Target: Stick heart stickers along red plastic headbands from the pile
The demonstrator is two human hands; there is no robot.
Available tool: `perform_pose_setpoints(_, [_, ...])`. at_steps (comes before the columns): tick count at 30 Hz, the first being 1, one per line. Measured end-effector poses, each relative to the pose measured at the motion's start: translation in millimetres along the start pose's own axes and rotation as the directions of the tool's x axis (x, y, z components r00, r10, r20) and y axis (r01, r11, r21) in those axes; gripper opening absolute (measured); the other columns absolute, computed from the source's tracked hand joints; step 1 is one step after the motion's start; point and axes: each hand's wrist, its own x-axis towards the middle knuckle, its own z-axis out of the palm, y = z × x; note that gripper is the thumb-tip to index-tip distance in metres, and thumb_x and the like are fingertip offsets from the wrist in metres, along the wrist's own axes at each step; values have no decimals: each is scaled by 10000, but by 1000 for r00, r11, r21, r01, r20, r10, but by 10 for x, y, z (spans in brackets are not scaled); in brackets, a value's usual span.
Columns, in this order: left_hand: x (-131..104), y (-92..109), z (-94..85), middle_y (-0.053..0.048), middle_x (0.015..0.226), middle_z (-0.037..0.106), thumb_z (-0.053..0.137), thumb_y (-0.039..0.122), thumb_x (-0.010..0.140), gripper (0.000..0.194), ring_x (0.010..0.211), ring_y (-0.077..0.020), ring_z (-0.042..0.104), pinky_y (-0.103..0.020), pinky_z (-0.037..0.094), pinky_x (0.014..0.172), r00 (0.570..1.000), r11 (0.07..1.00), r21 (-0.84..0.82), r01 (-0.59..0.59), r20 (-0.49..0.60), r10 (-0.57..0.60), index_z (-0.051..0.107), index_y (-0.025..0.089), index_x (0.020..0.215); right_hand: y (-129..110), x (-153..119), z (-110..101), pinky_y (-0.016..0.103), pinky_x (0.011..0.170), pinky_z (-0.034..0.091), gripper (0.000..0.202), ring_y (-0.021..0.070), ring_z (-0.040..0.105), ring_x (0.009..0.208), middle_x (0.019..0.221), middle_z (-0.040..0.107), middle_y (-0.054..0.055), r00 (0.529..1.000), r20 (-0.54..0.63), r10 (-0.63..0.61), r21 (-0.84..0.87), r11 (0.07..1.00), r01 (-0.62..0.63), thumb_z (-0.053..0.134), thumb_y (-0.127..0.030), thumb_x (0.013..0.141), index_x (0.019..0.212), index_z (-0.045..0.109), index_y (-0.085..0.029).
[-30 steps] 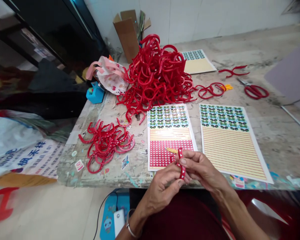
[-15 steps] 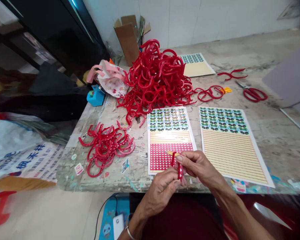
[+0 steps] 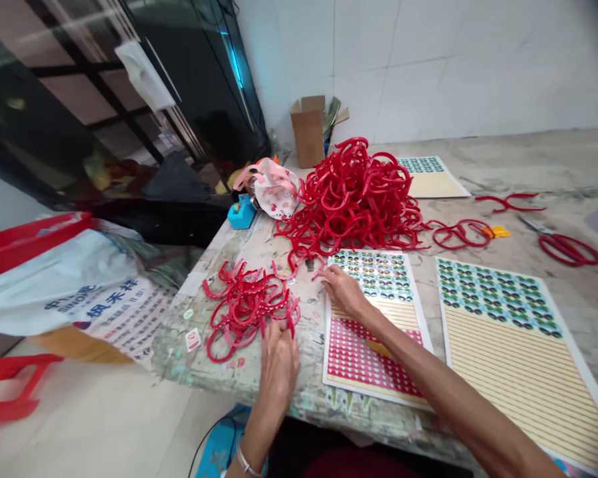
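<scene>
My left hand [image 3: 279, 362] rests at the near side of a small pile of red curved bands with white-patterned strips [image 3: 244, 302], its fingers closed on one band at the pile's edge. My right hand [image 3: 346, 290] reaches over the patterned sheet to a loose red curved band [image 3: 320, 264] at the near edge of the large heap of red bands [image 3: 356, 199]; its thumb and fingers are pinched at the band's end. Under my right forearm, the sticker sheet [image 3: 346, 345] shows red rows with white marks. A yellow pointed tool [image 3: 377, 348] lies on it, partly hidden.
A second sticker sheet [image 3: 508, 352] lies to the right, another sheet [image 3: 436, 186] behind the heap. Red-handled scissors [image 3: 568, 249], a blue tape dispenser [image 3: 242, 212], a white printed bag [image 3: 276, 189] and a cardboard box [image 3: 309, 133] are on the table.
My hands have parted: the left has moved to the small pile with the patterned band, the right to the large heap. The yellow tool is now on the sheet. The view has shifted left.
</scene>
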Motion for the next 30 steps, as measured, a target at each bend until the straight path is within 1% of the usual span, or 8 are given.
perform_pose_setpoints(3, [-36,-125,-12,-142,997,529,445,151,782,217,935,-275,509,-474,447,829,998,991,131,20,-61,-12,604,121,926,6,308,155,270,750,392,223,178,518,909,1027,575,77,997,41,-66,-38,997,68,402,-129,885,911,620,-164])
perform_pose_setpoints(6, [-34,-28,-94,-150,1111,511,451,167,822,276,1044,-275,503,-461,430,901,997,998,36,45,-62,-42,580,126,1062,-43,372,110,285,772,391,208,189,494,933,1010,576,89,988,74,-139,-65,988,144,421,-132,887,924,624,-157])
perform_pose_setpoints(12, [184,373,-175,-89,1022,608,465,185,866,227,929,-186,589,-311,478,824,995,924,-376,71,-43,-94,621,162,1028,-247,-30,-437,326,810,403,271,191,473,908,985,578,84,932,-57,-358,-77,932,353,422,-194,921,1152,564,-197])
perform_pose_setpoints(15, [324,566,-105,-82,1006,633,496,184,856,254,853,-167,606,-285,477,788,999,890,-455,13,-29,-30,609,166,1082,-294,-309,-672,337,771,403,282,193,457,858,927,576,75,898,50,-437,-152,886,439,410,-162,920,1142,578,-206])
perform_pose_setpoints(18, [416,708,-13,-64,896,660,499,181,852,207,805,-165,611,-268,470,752,998,873,-487,-14,45,40,657,168,986,-277,-534,-777,344,752,401,279,197,444,838,919,572,82,898,128,-421,-234,867,440,397,-149,920,1122,586,-192])
perform_pose_setpoints(26, [470,841,166,-5,674,627,532,199,815,157,637,-131,569,-223,428,606,960,805,-587,81,264,97,678,165,769,-108,-737,-810,394,794,427,282,224,456,906,999,561,112,907,104,-409,-284,862,421,423,-118,897,1133,568,-173])
perform_pose_setpoints(28, [487,880,245,-4,695,632,553,180,792,129,672,-127,568,-217,424,635,969,764,-637,105,237,64,677,170,757,-55,-789,-805,405,830,434,310,231,464,962,1061,547,119,918,35,-395,-256,885,390,429,-113,893,1176,539,-177])
perform_pose_setpoints(30, [519,913,347,-6,695,628,591,190,768,90,637,-109,555,-210,425,624,955,573,-774,271,291,-58,674,159,751,-4,-895,-782,414,874,433,339,238,461,1039,1140,508,131,943,-149,-299,-216,940,264,440,-118,889,1218,498,-179])
